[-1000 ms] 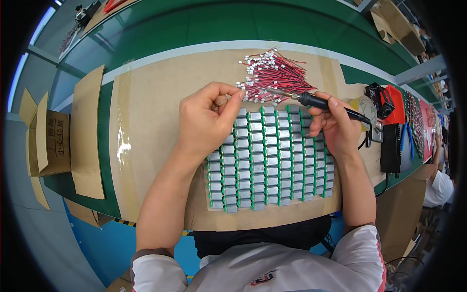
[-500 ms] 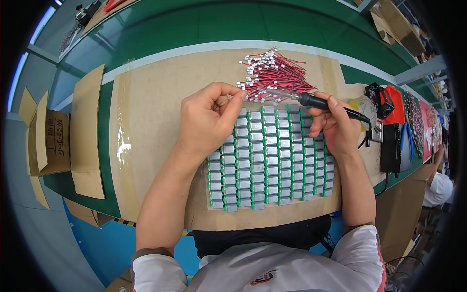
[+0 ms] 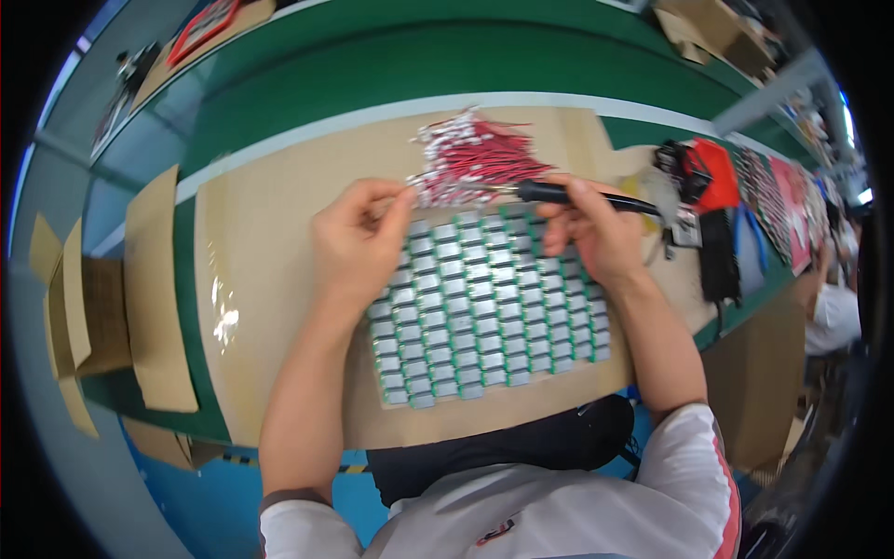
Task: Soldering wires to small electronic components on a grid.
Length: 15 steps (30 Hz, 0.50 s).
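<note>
My right hand (image 3: pixel 601 233) grips a soldering iron (image 3: pixel 545 192) by its black handle, the tip pointing left toward my left hand. My left hand (image 3: pixel 361 238) is closed in a pinch, with the white connector of a small wire at its fingertips; blur hides most of that wire. Just beyond both hands lies a pile of red and black wires (image 3: pixel 489 154) with white connectors. Below them, between my forearms, spread rows of small grey blocks with green circuit boards (image 3: pixel 484 307), packed side by side.
Brown cardboard (image 3: pixel 270 242) covers the green bench. An open carton (image 3: pixel 98 307) stands left. At right are a tape roll (image 3: pixel 643 191), a black device (image 3: pixel 684 168), a red bin (image 3: pixel 715 177) and blue-handled pliers (image 3: pixel 752 238). Another person's sleeve (image 3: pixel 832 317) shows far right.
The whole view has shifted and blurred, with the bench and both hands now further left in the picture. Both hands keep their grips, and the iron stays near the left fingertips.
</note>
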{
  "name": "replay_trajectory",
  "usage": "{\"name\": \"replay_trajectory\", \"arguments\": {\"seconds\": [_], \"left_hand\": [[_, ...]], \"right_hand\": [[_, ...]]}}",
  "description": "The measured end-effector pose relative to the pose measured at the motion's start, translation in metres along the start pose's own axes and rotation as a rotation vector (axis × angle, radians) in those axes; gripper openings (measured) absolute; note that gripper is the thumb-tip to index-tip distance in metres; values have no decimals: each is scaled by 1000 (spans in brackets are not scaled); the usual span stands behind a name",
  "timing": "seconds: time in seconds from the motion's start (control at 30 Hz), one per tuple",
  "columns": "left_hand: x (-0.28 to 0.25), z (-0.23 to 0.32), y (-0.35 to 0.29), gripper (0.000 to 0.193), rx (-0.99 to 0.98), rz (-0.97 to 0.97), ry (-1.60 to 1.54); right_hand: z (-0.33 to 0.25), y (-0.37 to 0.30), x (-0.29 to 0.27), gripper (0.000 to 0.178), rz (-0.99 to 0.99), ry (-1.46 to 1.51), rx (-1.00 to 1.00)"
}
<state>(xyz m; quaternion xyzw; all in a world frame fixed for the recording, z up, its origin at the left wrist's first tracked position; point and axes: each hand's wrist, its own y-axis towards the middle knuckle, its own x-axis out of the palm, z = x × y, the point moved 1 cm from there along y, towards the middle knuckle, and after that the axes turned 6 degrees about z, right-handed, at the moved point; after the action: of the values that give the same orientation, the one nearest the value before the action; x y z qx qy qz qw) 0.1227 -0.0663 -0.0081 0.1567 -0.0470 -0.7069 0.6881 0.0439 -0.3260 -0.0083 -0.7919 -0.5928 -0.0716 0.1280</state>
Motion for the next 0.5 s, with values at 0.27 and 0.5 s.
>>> {"name": "replay_trajectory", "arguments": {"seconds": [0.27, 0.5], "left_hand": [[-17, -3, 7, 12, 31, 10, -100], [-34, 19, 10, 10, 50, 45, -293]], "right_hand": [[-38, -40, -14, 29, 217, -54, -346], [-35, -106, -86, 32, 508, -1209, -1210]]}}
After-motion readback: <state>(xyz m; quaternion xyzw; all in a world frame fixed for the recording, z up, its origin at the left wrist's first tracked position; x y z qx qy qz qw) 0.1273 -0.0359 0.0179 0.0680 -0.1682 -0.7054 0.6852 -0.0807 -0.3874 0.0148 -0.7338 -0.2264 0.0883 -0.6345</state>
